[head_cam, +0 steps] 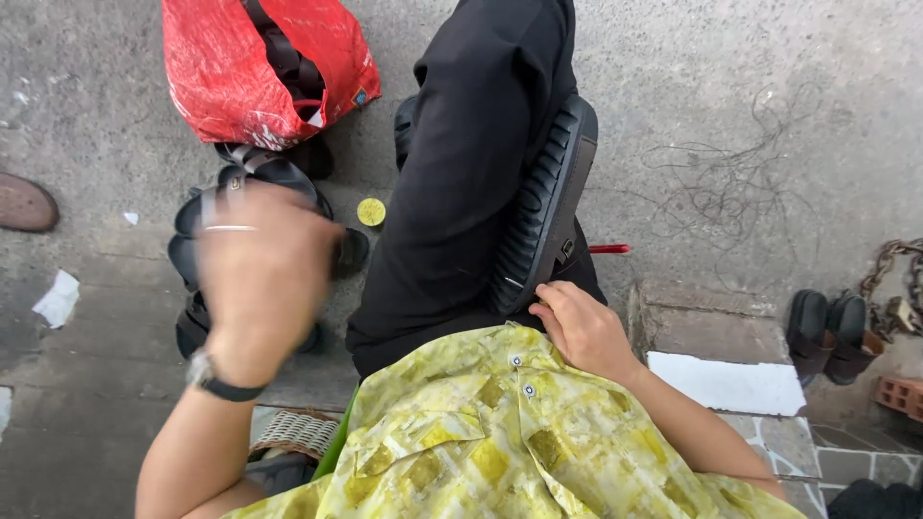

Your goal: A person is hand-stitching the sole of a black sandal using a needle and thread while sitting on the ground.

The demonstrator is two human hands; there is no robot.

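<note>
Matt ribbed rubber shoe sole [546, 202], crinkly glossy plastic bag [223, 72] (red), rough concrete ground [731, 86]

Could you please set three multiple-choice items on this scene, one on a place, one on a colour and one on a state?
1. Where does the right hand rest?
A. In the red bag
B. On the heel end of the black shoe sole lying over the lap
C. On the brick

2. What colour is the small round lid on the ground?
A. Yellow
B. Blue
C. White

3. How does the left hand appear?
A. Flat on the ground
B. Raised and blurred
C. Tucked in a pocket

Answers:
1 B, the fingers lie against the ridged black shoe sole.
2 A, it shows yellow beside the sandals.
3 B, it hangs blurred above the sandals, its grip unclear.
</note>
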